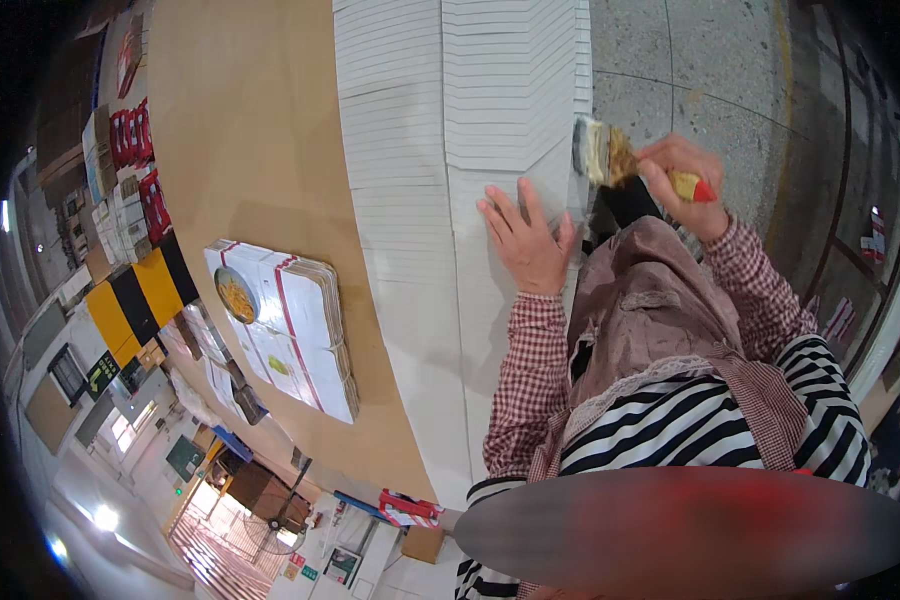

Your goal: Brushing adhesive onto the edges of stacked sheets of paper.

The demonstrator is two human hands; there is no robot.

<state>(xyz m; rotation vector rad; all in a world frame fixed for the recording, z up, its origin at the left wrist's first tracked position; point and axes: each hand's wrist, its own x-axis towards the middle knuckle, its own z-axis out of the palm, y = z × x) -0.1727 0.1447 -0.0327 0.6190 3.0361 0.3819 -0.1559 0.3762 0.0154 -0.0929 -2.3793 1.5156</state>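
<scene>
My left hand [528, 235] lies flat with fingers spread on a run of white sheets [510, 100], fanned so that their edges show as many narrow, stepped strips. My right hand [680, 180] grips a wide paintbrush [618, 158] by its yellow, red-tipped handle. The pale, coated-looking bristles are at the right edge of the sheets, close to my left fingers. From this angle I cannot tell whether they touch the sheets. A second run of fanned white sheets [390, 130] lies alongside, to the left.
Left of the sheets is a brown board surface [250, 130]. On it stands a bundle of white flat pieces [305, 330] with red bands and a round dish [236, 295] on top. Red packs [130, 135] and a black-and-yellow striped panel [135, 305] are farther left. Speckled floor [720, 70] lies right.
</scene>
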